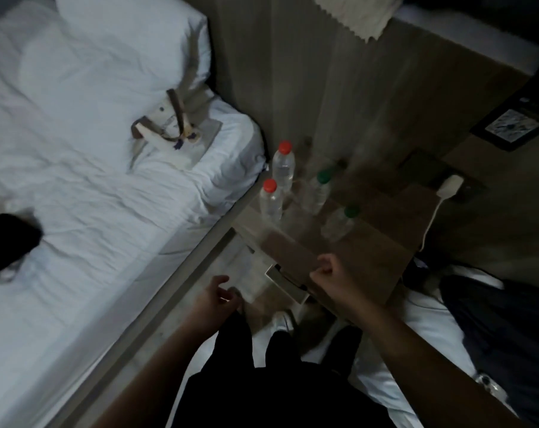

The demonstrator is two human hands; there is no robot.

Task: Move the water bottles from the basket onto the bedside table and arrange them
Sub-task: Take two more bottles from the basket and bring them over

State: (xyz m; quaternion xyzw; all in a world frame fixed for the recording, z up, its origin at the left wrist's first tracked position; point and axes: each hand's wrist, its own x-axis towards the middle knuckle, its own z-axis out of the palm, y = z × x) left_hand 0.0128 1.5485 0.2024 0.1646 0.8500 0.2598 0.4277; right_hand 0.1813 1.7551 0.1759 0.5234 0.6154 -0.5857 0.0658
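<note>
Water bottles, four of them, stand upright on the table (370,257) beside the bed (92,180). The far red-capped bottle (283,168) and the near red-capped bottle (271,202) line up along the edge next to the mattress. The far green-capped bottle (317,193) and the near green-capped bottle (339,224) stand to their right, so the four form a rough square with small gaps between them.

Your right hand (331,274) hovers over the near edge of the table, short of the bottles, forearm reaching in from the lower right. Its fingers are curled in toward the palm and grip nothing, though the blur hides finer detail. Your left hand (215,296) hangs lower, over the floor between bed and table, with the thumb apart and the fingers loosely bent, holding nothing.

The basket (175,137) lies on the bed near its corner, handles up, well apart from both hands. A white plug (449,186) sits on the wall panel behind the table, its cord trailing down.
</note>
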